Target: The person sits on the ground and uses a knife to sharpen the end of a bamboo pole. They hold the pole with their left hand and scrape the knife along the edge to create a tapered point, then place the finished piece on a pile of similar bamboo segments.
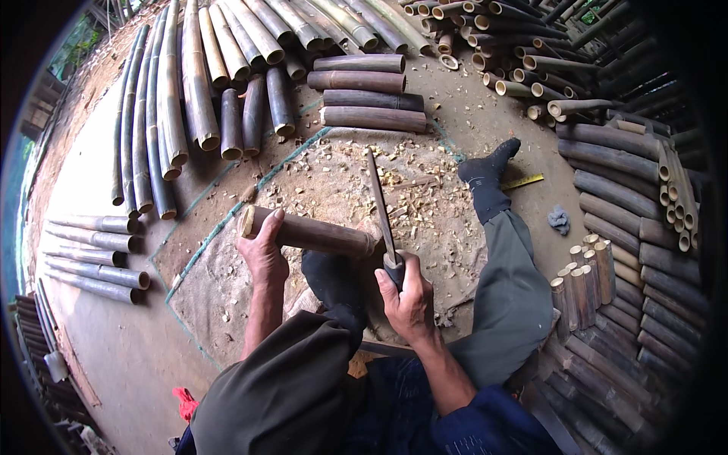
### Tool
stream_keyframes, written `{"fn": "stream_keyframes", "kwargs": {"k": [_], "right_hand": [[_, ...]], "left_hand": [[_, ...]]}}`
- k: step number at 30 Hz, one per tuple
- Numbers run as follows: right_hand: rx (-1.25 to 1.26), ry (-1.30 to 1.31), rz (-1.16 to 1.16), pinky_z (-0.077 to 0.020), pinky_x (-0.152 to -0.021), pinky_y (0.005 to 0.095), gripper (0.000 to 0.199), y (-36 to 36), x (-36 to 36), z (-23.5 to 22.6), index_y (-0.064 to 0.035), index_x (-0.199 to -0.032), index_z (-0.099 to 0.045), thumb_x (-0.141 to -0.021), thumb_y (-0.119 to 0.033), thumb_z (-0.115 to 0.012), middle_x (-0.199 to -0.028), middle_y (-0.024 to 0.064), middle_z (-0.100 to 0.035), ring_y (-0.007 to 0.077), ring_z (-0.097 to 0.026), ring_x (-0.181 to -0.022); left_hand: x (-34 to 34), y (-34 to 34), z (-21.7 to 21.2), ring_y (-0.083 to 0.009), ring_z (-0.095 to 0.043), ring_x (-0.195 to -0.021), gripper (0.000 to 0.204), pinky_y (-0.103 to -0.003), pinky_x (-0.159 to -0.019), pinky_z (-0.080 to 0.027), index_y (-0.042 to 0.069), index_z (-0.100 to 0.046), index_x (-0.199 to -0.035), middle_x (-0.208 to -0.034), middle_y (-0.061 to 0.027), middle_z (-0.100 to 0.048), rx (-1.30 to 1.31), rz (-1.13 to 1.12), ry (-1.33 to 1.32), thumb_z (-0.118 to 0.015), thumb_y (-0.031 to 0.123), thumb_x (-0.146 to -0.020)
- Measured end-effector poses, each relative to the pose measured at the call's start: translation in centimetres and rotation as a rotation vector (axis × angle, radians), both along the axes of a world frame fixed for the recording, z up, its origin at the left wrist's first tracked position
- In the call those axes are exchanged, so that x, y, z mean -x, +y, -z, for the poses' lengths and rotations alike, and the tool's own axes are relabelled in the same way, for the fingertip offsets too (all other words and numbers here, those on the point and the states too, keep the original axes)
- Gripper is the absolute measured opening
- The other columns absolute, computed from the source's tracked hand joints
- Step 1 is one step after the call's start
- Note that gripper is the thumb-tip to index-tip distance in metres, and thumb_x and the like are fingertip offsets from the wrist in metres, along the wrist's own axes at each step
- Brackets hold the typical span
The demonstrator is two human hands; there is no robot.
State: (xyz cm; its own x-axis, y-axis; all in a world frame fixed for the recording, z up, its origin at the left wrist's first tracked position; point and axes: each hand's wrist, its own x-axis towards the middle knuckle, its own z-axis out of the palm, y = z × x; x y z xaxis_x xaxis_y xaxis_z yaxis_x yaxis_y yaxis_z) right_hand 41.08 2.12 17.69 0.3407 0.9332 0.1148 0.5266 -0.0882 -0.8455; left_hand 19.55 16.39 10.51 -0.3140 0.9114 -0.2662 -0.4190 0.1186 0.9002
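Note:
My left hand (pixel 265 246) is wrapped round the left end of a short brown bamboo section (pixel 322 233), thumb on top. The bamboo lies roughly level above my left foot, its other end pointing right. In my right hand (pixel 408 299) is the dark handle of a long, narrow-bladed knife (pixel 381 201). Its blade points up and away from me, just right of the bamboo's right end and apart from it. Beneath both hands spreads a sack-like mat (pixel 220 284) with a green edge, strewn with pale wood chips (pixel 409 201).
Long bamboo poles (pixel 193 98) lie at the far left, beside several stacked short sections (pixel 371 117). Cut bamboo tubes (pixel 546 68) are piled far right. More sections (pixel 614 182) line the right side, near upright small pieces (pixel 580 288). A yellow tape measure strip (pixel 523 182) lies by my right foot.

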Motion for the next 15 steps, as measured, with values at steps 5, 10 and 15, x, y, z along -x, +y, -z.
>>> {"fn": "stream_keyframes", "kwargs": {"k": [5, 10, 15], "right_hand": [[0.666, -0.219, -0.034, -0.0555, -0.072, 0.0587, 0.032, -0.1, -1.4, 8.9, -0.0024, -0.118, -0.048, -0.103, -0.026, -0.064, -0.089, 0.0299, -0.071, 0.0535, -0.07, -0.086], [0.329, -0.016, -0.043, -0.0548, -0.067, 0.0507, 0.032, -0.1, -0.7, 3.5, -0.0035, -0.11, -0.053, -0.103, -0.032, -0.068, -0.083, 0.0234, -0.07, 0.0495, -0.071, -0.081], [0.227, -0.12, -0.031, -0.0561, -0.064, 0.05, 0.032, -0.8, -0.5, 5.3, -0.003, -0.111, -0.054, -0.101, -0.03, -0.07, -0.084, 0.0224, -0.07, 0.0447, -0.072, -0.078]], "left_hand": [[-1.3, 0.2, -1.2, -0.0194, -0.069, -0.09, 0.044, -0.036, -0.084, -0.058, 0.001, -0.064, -0.117, -0.101, -0.0072, -0.069, -0.029, 0.034, 0.029, -0.089, 0.009, -0.082], [-0.2, -0.3, -1.0, -0.0201, -0.069, -0.094, 0.051, -0.037, -0.087, -0.057, 0.0, -0.062, -0.123, -0.105, -0.0075, -0.068, -0.007, 0.008, 0.035, -0.089, 0.009, -0.081], [0.4, 0.1, -0.2, -0.0212, -0.069, -0.094, 0.049, -0.037, -0.088, -0.057, 0.0, -0.063, -0.123, -0.105, -0.009, -0.069, -0.01, 0.058, 0.045, -0.089, 0.009, -0.081]]}}
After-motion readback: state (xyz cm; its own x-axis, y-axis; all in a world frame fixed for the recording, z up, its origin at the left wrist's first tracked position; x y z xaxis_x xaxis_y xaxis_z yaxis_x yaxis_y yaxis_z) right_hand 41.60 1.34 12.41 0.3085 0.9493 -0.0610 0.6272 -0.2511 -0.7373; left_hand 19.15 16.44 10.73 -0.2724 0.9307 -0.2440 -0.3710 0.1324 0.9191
